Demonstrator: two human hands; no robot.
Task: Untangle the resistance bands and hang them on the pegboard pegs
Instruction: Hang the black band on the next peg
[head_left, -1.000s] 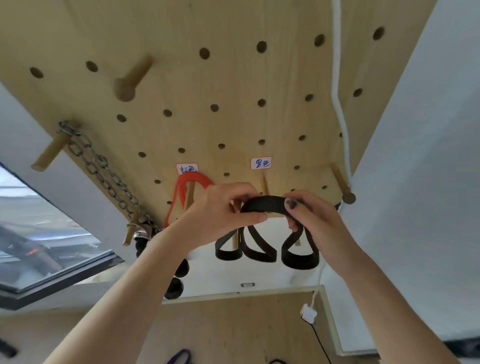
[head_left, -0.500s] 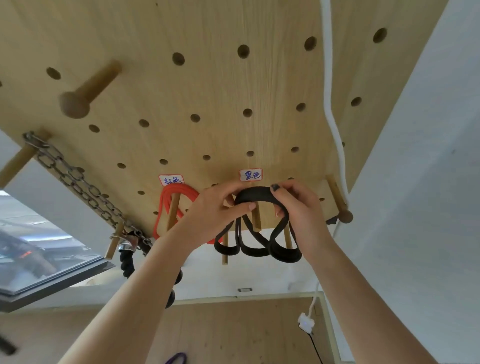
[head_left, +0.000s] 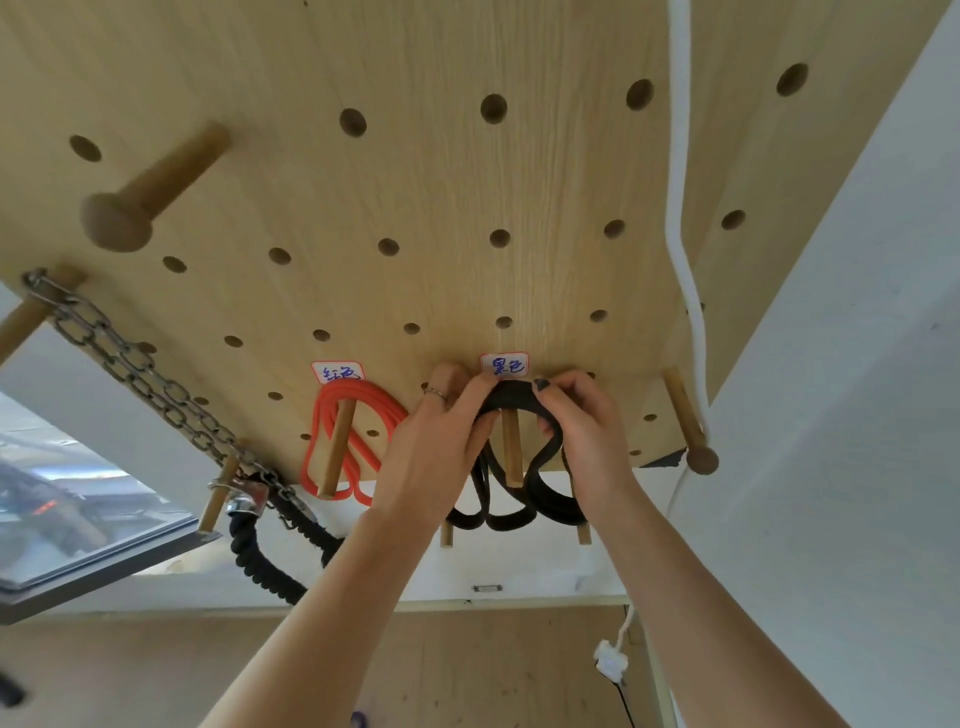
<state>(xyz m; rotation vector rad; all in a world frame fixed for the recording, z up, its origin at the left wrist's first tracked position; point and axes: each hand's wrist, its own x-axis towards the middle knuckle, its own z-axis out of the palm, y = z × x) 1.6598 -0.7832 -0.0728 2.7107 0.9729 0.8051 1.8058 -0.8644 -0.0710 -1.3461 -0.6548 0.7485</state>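
Already the red bands (head_left: 337, 415) hang lower left; both hands, left hand (head_left: 436, 447) and right hand (head_left: 587, 441), pinch the black bands (head_left: 514, 400) over their peg (head_left: 511, 452), nearly hung.

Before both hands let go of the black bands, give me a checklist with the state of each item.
1. Black flat resistance bands looped over the plain wooden peg under the black label: ok.
2. Left hand and right hand both gripping the loop top: ok.
3. Bands seated against the pale wooden pegboard: cannot tell, fingers hide it.
4. Black loops free of tangles: cannot tell.
5. Red resistance bands hanging on their own peg: ok.
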